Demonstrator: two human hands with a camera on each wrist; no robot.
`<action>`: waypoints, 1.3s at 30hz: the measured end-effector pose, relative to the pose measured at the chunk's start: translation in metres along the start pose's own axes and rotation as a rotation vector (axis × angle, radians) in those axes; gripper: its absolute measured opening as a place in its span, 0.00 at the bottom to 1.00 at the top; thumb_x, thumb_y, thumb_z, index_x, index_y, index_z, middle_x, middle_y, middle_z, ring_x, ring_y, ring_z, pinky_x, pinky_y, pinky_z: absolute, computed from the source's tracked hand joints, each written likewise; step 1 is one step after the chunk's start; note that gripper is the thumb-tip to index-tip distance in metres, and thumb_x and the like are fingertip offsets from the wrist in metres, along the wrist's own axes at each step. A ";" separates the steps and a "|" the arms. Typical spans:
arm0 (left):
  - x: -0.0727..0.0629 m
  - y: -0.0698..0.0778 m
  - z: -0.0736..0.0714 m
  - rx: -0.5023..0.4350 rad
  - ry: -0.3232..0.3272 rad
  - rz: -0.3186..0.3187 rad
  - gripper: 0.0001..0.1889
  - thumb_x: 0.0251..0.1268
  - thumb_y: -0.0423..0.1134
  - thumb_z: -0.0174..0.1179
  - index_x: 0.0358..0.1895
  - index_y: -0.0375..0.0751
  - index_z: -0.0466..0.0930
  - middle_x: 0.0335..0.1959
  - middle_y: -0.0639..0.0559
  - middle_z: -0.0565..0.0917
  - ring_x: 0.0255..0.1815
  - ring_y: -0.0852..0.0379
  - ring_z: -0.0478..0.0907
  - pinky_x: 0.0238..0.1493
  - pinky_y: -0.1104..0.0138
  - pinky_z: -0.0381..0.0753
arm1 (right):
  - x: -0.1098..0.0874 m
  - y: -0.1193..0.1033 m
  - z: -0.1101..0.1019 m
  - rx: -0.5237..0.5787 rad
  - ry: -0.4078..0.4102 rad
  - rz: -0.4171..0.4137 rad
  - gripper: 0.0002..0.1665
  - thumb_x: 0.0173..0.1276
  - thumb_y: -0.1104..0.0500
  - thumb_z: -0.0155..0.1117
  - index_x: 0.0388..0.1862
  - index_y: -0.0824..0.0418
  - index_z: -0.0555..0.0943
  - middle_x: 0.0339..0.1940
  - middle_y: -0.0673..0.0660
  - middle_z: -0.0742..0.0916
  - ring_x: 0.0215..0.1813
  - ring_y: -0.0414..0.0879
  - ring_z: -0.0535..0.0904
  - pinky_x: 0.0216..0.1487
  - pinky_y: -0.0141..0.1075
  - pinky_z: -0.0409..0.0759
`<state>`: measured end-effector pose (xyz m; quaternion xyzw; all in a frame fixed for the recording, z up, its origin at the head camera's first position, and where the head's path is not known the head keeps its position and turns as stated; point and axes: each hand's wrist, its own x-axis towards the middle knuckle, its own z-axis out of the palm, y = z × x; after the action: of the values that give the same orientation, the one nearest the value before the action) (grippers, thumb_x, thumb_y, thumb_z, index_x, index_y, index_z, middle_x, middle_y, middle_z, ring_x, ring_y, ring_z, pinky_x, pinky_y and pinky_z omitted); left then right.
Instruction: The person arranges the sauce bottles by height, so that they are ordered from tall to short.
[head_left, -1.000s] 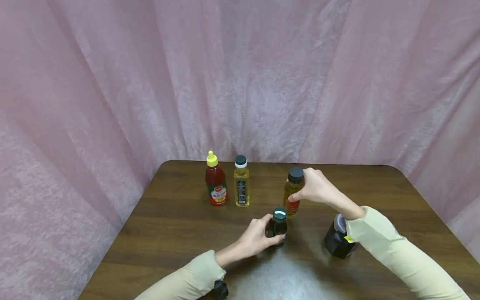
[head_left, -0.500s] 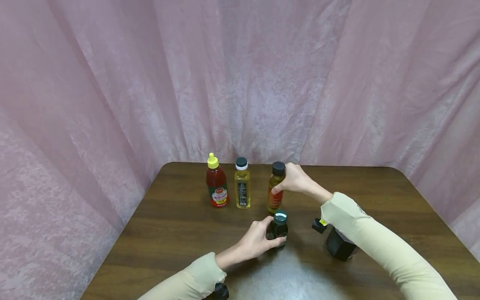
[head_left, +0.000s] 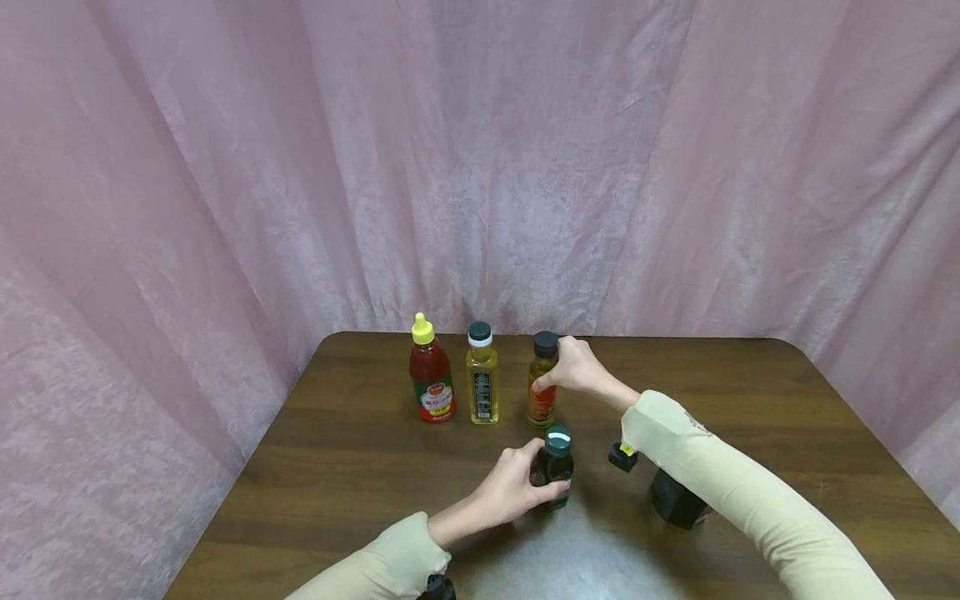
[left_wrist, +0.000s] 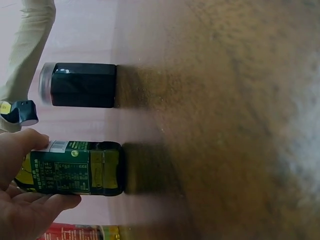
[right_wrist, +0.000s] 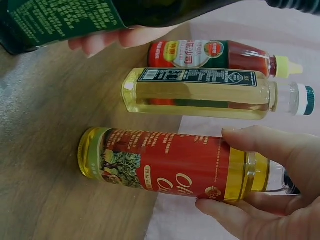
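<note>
My right hand point(head_left: 581, 367) grips the upper part of an olive oil bottle point(head_left: 542, 404) with a red label and black cap. The right wrist view shows thumb and fingers round its shoulder point(right_wrist: 232, 175). It stands upright, to the right of a pale yellow oil bottle point(head_left: 482, 387) with a green-and-white cap. Nearer to me, my left hand point(head_left: 510, 487) holds a dark green glass bottle point(head_left: 557, 468), thumb on one side and fingers on the other. Its green label point(left_wrist: 65, 170) faces the left wrist camera, and its base is right at the table top.
A red tomato sauce bottle point(head_left: 432, 379) with a yellow nozzle cap stands left of the pale oil bottle. A dark jar point(left_wrist: 82, 85) with a clear lid stands on the right, partly behind my right sleeve point(head_left: 720, 467). Pink curtain point(head_left: 480, 167) hangs behind the wooden table point(head_left: 337, 467).
My right hand has carried the olive oil bottle left, toward the pale oil bottle. My left hand keeps its grip on the green bottle in the same place.
</note>
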<state>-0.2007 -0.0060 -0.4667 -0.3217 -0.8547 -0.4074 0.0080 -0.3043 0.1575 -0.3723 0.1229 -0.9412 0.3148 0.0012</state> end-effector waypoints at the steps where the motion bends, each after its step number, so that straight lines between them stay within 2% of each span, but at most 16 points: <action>1: 0.000 0.000 0.000 0.005 0.000 0.000 0.19 0.58 0.43 0.68 0.47 0.37 0.75 0.37 0.46 0.87 0.34 0.68 0.81 0.32 0.79 0.77 | -0.001 0.000 0.000 -0.001 -0.007 0.001 0.32 0.42 0.56 0.83 0.44 0.69 0.79 0.41 0.64 0.87 0.45 0.58 0.83 0.47 0.47 0.81; 7: 0.001 0.002 -0.002 0.000 -0.012 -0.021 0.19 0.58 0.42 0.68 0.49 0.38 0.75 0.39 0.47 0.87 0.35 0.68 0.81 0.34 0.80 0.76 | -0.003 -0.004 -0.010 -0.024 -0.069 0.006 0.36 0.46 0.53 0.81 0.51 0.67 0.76 0.45 0.64 0.85 0.47 0.57 0.80 0.47 0.47 0.79; 14: 0.003 0.003 -0.002 -0.023 -0.022 -0.035 0.21 0.58 0.42 0.69 0.50 0.37 0.74 0.41 0.46 0.87 0.37 0.67 0.81 0.36 0.78 0.78 | -0.015 0.003 -0.027 0.055 -0.119 0.010 0.41 0.51 0.56 0.78 0.61 0.70 0.72 0.54 0.68 0.83 0.55 0.60 0.81 0.54 0.49 0.80; 22: 0.002 0.004 -0.001 -0.026 -0.016 -0.046 0.21 0.57 0.42 0.69 0.51 0.38 0.74 0.41 0.46 0.87 0.37 0.67 0.81 0.37 0.77 0.79 | -0.035 0.012 -0.038 0.115 -0.105 -0.015 0.28 0.61 0.57 0.69 0.58 0.68 0.75 0.50 0.68 0.85 0.52 0.58 0.83 0.48 0.45 0.83; 28: -0.001 0.003 0.001 -0.048 -0.007 -0.047 0.21 0.57 0.41 0.69 0.51 0.38 0.75 0.41 0.46 0.87 0.36 0.67 0.80 0.35 0.77 0.78 | -0.060 0.015 -0.050 0.106 -0.078 -0.054 0.20 0.66 0.56 0.64 0.53 0.65 0.79 0.47 0.64 0.87 0.51 0.56 0.83 0.47 0.46 0.81; 34: -0.001 0.003 -0.003 -0.119 -0.017 -0.095 0.21 0.55 0.40 0.71 0.50 0.37 0.76 0.41 0.45 0.87 0.29 0.68 0.75 0.31 0.77 0.76 | -0.085 0.034 -0.062 0.147 -0.091 -0.067 0.20 0.67 0.56 0.64 0.54 0.65 0.78 0.50 0.63 0.86 0.54 0.56 0.82 0.52 0.47 0.80; 39: 0.000 0.005 -0.003 -0.130 -0.017 -0.107 0.21 0.53 0.41 0.72 0.48 0.38 0.77 0.39 0.47 0.87 0.29 0.69 0.76 0.32 0.77 0.76 | -0.103 0.056 -0.072 0.149 -0.126 -0.093 0.23 0.66 0.54 0.66 0.55 0.64 0.78 0.51 0.62 0.86 0.56 0.57 0.81 0.53 0.46 0.80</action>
<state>-0.1983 -0.0058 -0.4614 -0.2789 -0.8425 -0.4590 -0.0418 -0.2232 0.2666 -0.3559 0.1858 -0.9066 0.3752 -0.0523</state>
